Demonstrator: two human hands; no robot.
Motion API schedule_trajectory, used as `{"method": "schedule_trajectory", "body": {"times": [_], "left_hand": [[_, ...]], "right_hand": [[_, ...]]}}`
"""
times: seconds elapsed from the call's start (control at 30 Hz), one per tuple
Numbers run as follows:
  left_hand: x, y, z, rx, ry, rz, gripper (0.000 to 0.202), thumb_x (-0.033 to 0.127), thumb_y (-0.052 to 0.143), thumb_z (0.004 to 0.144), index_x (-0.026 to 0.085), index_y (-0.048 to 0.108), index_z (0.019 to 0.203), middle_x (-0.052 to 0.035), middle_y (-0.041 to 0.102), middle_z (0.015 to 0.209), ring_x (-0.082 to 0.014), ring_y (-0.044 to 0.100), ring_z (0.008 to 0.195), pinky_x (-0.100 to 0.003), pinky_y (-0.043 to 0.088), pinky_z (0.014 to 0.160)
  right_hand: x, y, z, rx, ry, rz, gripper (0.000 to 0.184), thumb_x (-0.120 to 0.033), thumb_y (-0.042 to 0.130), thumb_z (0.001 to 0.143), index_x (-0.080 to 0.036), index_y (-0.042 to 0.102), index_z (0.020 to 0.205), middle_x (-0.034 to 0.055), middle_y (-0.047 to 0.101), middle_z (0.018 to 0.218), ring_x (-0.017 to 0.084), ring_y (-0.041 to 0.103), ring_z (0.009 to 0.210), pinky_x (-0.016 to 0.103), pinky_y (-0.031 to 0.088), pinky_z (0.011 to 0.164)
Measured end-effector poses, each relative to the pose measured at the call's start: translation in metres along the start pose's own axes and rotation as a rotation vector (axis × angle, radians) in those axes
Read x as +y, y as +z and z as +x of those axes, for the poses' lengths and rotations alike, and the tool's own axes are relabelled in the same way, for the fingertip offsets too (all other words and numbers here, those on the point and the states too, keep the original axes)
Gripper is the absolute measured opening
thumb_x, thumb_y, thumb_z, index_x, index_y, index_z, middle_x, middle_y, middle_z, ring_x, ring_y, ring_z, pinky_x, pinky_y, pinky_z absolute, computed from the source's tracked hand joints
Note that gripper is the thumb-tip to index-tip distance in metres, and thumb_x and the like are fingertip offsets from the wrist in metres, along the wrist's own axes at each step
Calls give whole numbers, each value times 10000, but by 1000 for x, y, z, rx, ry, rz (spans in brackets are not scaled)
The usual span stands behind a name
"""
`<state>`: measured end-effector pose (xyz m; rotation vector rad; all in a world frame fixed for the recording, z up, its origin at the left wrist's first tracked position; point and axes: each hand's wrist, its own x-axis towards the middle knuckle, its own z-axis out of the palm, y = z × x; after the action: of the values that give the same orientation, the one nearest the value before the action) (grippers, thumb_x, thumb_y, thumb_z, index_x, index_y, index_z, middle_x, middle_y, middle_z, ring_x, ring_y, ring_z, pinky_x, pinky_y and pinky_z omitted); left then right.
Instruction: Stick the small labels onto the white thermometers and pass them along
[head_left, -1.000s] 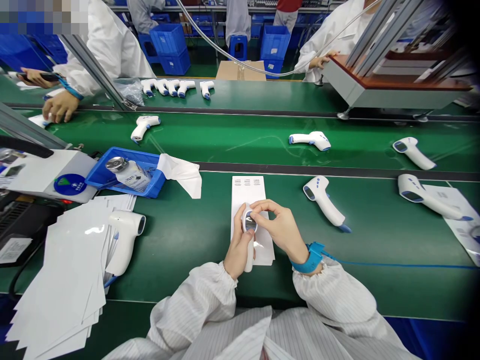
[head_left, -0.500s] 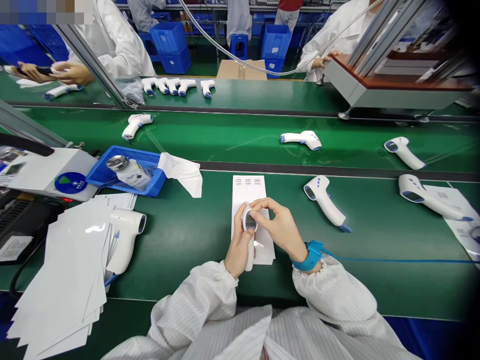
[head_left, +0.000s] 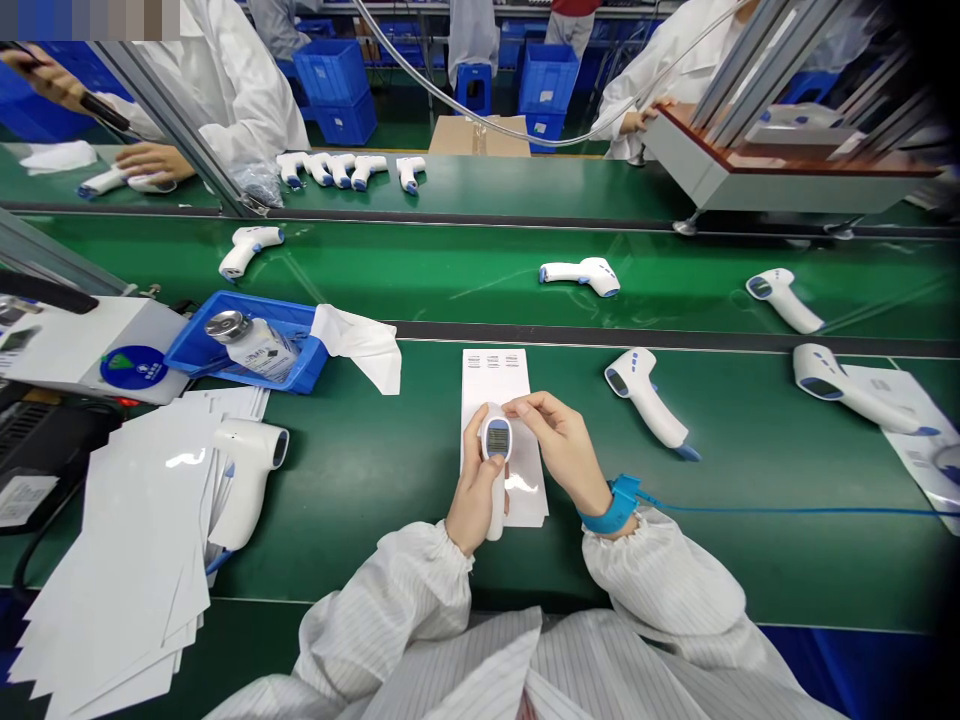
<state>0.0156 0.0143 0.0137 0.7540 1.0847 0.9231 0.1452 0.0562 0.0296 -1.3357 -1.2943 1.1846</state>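
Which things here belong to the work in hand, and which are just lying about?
In hand: held thermometer, gripped by the left hand, with the right hand touching its head; white sheet beneath.
Lying about: spare thermometer at right; blue tray with bottle; white cloth; sheet stack bearing another thermometer.

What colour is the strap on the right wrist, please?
The strap is blue; head view.

A blue tray (head_left: 300, 375) holds a bottle (head_left: 251, 345), with a white cloth (head_left: 360, 345) draped over its right end. Below the tray, stacked white sheets (head_left: 127, 560) carry a thermometer (head_left: 244, 480). Far right of the tray, a second thermometer (head_left: 649, 405) lies on the counter (head_left: 360, 470).
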Motion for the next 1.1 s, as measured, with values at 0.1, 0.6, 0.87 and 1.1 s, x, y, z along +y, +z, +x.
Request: {"method": "schedule_trajectory", "body": {"times": [0.1, 0.6, 0.87, 1.1], "left_hand": [[-1, -1, 1, 0, -12, -1, 647, 289, 394, 915, 322, 111, 1496, 34, 487, 748, -61, 415, 390, -211, 400, 388], [-3, -1, 2, -8, 15, 8, 628, 313, 434, 931, 315, 146, 1489, 7, 509, 819, -60, 444, 423, -222, 431, 416], [-5, -1, 2, -22, 20, 7, 623, 330, 421, 941, 329, 132, 1493, 0, 531, 832, -65, 441, 433, -223, 430, 422], [-6, -2, 1, -28, 29, 7, 637, 369, 435, 942, 327, 127, 1498, -8, 530, 821, -77, 439, 442, -229, 421, 421]], "right_hand": [[2, -1, -4, -13, 9, 21, 161, -347, 567, 888, -210, 648, 865, 28, 674, 902, 183, 625, 868, 338, 469, 839], [-13, 3, -12, 43, -95, -126, 124, -235, 685, 791, -220, 570, 836, -11, 653, 785, 141, 581, 707, 298, 452, 713], [-14, 5, -7, 51, -106, -192, 157, -204, 658, 774, -225, 533, 865, -15, 648, 769, 143, 600, 692, 292, 478, 694], [-16, 5, -6, 39, -120, -257, 152, -212, 656, 768, -226, 542, 869, -8, 659, 772, 155, 622, 707, 304, 490, 713]]}}
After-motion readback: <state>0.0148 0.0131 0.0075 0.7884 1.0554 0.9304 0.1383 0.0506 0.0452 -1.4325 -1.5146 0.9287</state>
